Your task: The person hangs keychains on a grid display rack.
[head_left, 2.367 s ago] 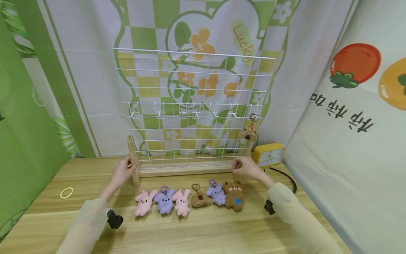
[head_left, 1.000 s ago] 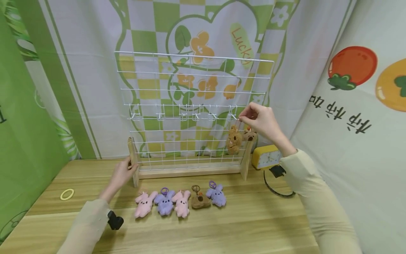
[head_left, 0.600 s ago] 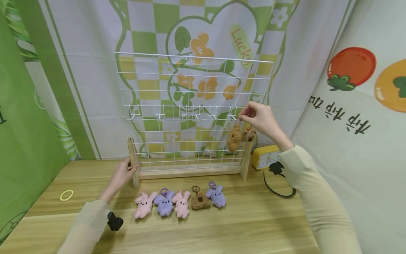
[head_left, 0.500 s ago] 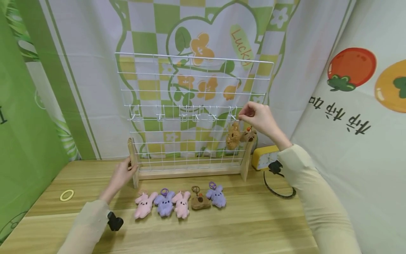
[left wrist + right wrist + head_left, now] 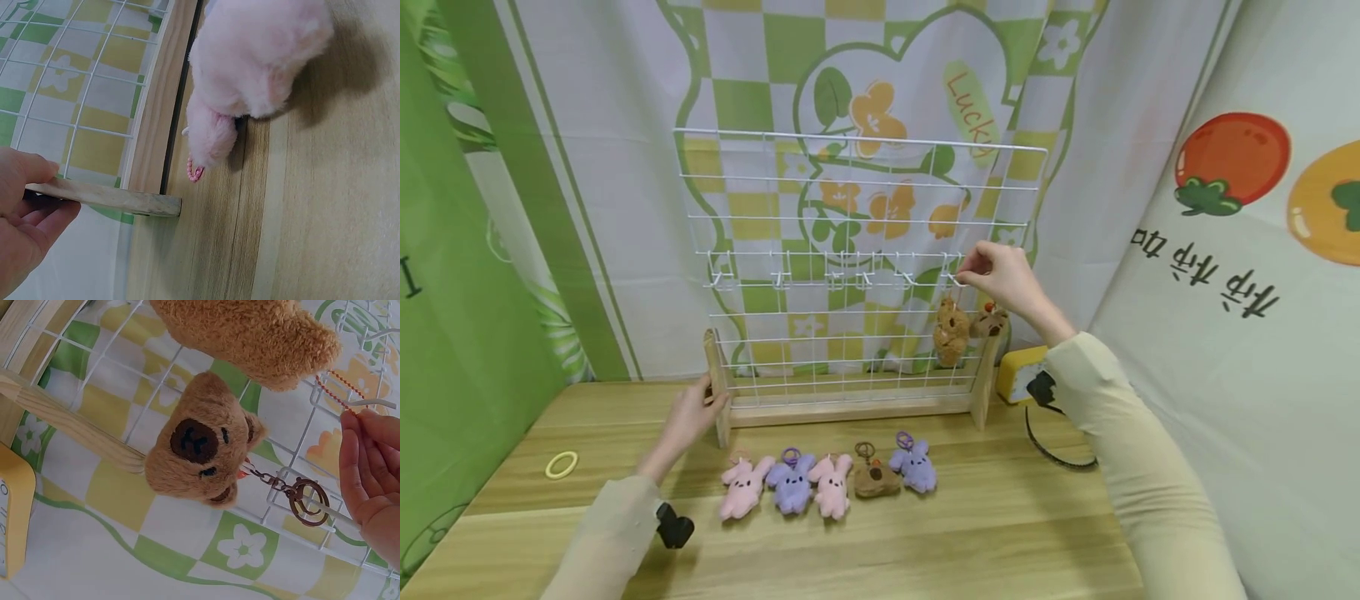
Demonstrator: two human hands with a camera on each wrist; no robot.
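Note:
My right hand (image 5: 1000, 275) is at a white hook near the right end of the wire grid rack (image 5: 850, 283). Thumb and forefinger pinch the beaded loop (image 5: 340, 394) of a brown plush bear keychain (image 5: 951, 333), and the loop overlaps the hook (image 5: 375, 404) in the right wrist view. Beside it, a capybara-like keychain (image 5: 200, 444) hangs by its metal ring (image 5: 309, 502) from a neighbouring hook. On the other side, my left hand (image 5: 691, 417) grips the rack's wooden end post (image 5: 112, 199) between thumb and fingers.
Several plush keychains lie in a row before the rack, among them a pink rabbit (image 5: 743, 490), a purple rabbit (image 5: 915, 467) and a brown one (image 5: 877, 482). A yellow clock (image 5: 1018, 371) stands right of the rack; a yellow ring (image 5: 561, 465) lies far left.
My right hand has lifted the bear keychain from the row's right end up to the hook, then shifted slightly left there. The left hand keeps its hold on the post.

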